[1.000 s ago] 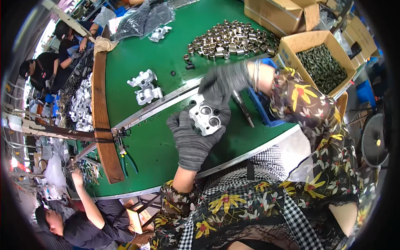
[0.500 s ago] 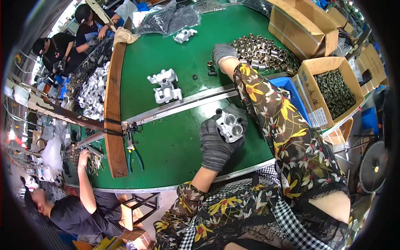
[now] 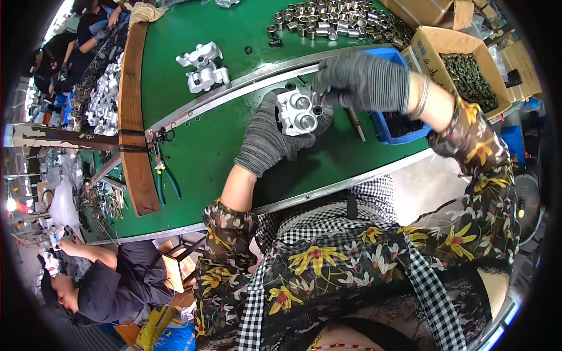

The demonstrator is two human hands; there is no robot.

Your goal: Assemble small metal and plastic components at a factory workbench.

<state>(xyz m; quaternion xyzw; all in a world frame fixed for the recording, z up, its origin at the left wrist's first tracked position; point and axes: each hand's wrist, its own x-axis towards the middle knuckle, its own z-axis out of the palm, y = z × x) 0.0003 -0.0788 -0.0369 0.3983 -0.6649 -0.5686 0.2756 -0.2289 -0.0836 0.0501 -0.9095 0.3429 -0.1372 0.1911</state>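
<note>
My left hand [image 3: 264,139], in a grey knit glove, grips a silver cast-metal caliper body [image 3: 297,112] from its left side and from below. Two round bores in the casting face up. My right hand [image 3: 369,83], gloved alike, is beside the casting's upper right corner with its fingers bent inward. Whatever those fingers hold is hidden. Below the right hand, a dark rod-like tool [image 3: 355,124] lies on the green bench [image 3: 228,169]. Farther left stand two more silver castings [image 3: 205,67], near a small black ring [image 3: 248,50].
Shiny metal cups [image 3: 339,22] lie heaped at the back. To the right are a blue bin [image 3: 399,139] and a cardboard box [image 3: 430,50] of small dark parts. Pliers [image 3: 168,181] lie by a wooden beam [image 3: 133,117]. A person [image 3: 126,275] sits at the lower left.
My right hand has come back from beside the heap of cups to the caliper body. The left hand still holds the casting. The whole view has shifted, uncovering the blue bin and rod-like tool.
</note>
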